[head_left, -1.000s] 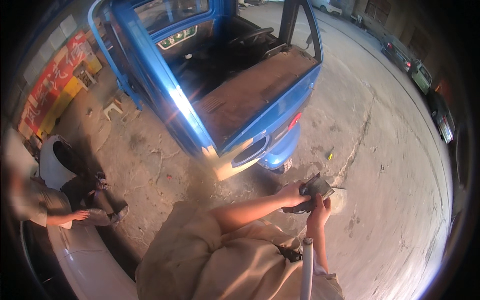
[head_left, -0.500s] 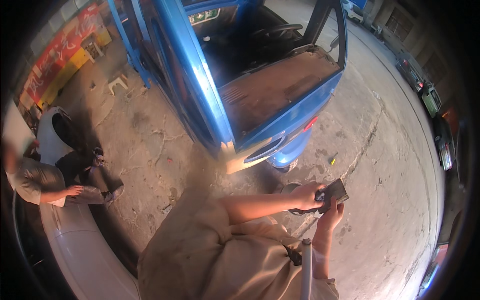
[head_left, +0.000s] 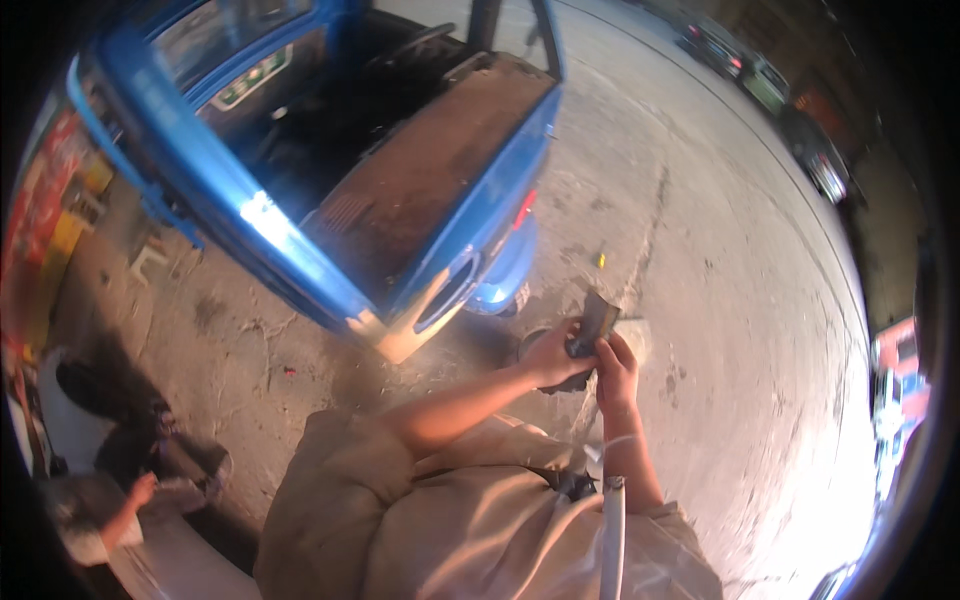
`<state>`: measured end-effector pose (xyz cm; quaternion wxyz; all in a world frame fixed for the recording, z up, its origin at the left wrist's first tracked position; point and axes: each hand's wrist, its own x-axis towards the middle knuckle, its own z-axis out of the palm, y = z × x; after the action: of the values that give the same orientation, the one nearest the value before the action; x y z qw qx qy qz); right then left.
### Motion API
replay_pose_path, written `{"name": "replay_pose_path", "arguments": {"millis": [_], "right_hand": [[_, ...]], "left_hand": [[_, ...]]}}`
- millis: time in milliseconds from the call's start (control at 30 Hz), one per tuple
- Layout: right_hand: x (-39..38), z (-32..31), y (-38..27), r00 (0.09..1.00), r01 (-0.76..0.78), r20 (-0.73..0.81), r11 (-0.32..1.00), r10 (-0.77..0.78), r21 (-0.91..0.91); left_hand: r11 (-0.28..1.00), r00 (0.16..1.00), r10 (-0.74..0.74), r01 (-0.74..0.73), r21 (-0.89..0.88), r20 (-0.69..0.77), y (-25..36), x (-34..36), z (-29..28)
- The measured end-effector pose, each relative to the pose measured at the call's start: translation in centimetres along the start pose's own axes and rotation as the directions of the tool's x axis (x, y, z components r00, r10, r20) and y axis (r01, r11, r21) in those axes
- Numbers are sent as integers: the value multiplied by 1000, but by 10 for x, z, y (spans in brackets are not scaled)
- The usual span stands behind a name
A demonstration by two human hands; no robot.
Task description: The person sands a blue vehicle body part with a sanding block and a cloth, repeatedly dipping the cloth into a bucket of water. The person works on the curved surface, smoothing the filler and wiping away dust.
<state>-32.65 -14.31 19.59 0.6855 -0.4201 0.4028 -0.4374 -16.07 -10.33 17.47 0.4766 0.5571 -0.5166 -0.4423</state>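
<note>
In front of my body, both hands meet on a dark, flat, bendable sheet [head_left: 600, 314] that looks like sandpaper. My left hand [head_left: 550, 358] is closed round its lower left part, along with a dark lump whose kind I cannot make out. From the right, my right hand [head_left: 618, 366] pinches the sheet's edge between thumb and fingers. Just beyond my hands stands a blue three-wheeled vehicle [head_left: 480, 220]. Its nearest lower corner carries a beige patch [head_left: 408, 335] of bare or filled surface. A round dark container on the ground is partly hidden behind my left hand.
A lit cigarette [head_left: 613, 530] juts up at the bottom. At lower left a person [head_left: 95, 515] sits by a pale car [head_left: 175, 560]. A small yellow object [head_left: 601, 260] lies on the cracked concrete. A stool [head_left: 150, 258] stands at left; parked cars [head_left: 815, 155] line the upper right.
The view has turned, so the vehicle and the seated person sit further left in the picture. Both hands still hold the dark sheet, which now stands more upright.
</note>
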Motion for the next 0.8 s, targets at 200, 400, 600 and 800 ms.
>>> {"name": "replay_pose_path", "arguments": {"millis": [200,400,600,800], "right_hand": [[6,-19,5,991,-130,18,991,130,-32],[4,-19,15,998,-57,28,980,63,-192],[-12,-8,-6,972,209,198,859,-129,-467],[-44,0,-26,785,569,384,319,-487,-758]], "left_hand": [[986,981,23,9,-166,191,2,0,-13],[950,952,-35,127,-286,306,-12,4,-8],[871,958,-74,197,-450,276,-30,13,-12],[721,909,-14,297,-626,416,-35,8,-29]]}}
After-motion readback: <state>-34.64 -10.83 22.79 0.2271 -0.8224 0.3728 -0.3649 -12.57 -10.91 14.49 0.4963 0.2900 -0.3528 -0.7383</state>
